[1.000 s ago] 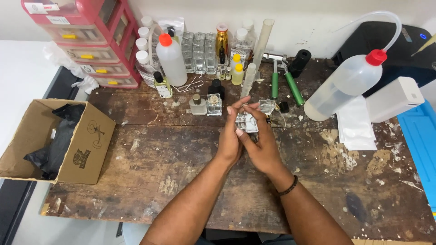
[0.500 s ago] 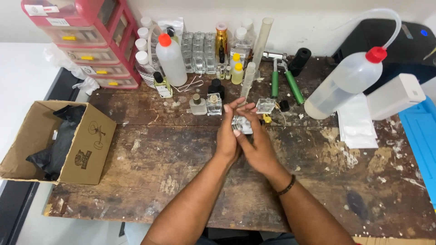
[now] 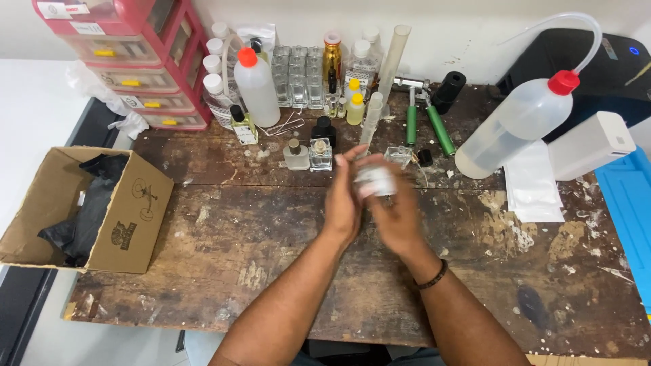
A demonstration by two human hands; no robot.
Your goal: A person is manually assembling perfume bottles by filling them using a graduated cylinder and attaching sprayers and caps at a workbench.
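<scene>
Scarred, paint-flecked wooden counter [image 3: 271,237] against a white wall, cluttered along the back edge. Both hands meet over the counter's middle: left hand [image 3: 344,200] and right hand [image 3: 400,213] are cupped around a small pale object [image 3: 375,181], blurred, probably a small glass bottle; fingers [image 3: 347,157] of both hands closed on it, held up off the counter, seemingly so both hands can work it at once. Just beyond the fingers: two small square glass bottles [image 3: 309,154], one with a dull cap, one clear, standing upright; another small clear bottle [image 3: 399,156] to their right; contents too small to tell. Farther back from the fingers: white squeeze bottle with red cap [image 3: 255,85], upright; rows of empty-looking clear square bottles [image 3: 297,71]; small yellow-filled bottles [image 3: 354,105]; tall clear measuring cylinder [image 3: 393,61], looks empty. Right of the fingers: two green-handled tools [image 3: 426,125] lying flat; large wash bottle with red cap and bent tube [image 3: 517,125], leaning, a little clear liquid at the bottom; white flat packets [image 3: 532,183] beneath it. Far left of the fingers: open cardboard box [image 3: 132,217] at the counter's edge, holding black crumpled material [image 3: 85,213]. Back left: red drawer unit [image 3: 129,64], drawers shut, contents unclear.
</scene>
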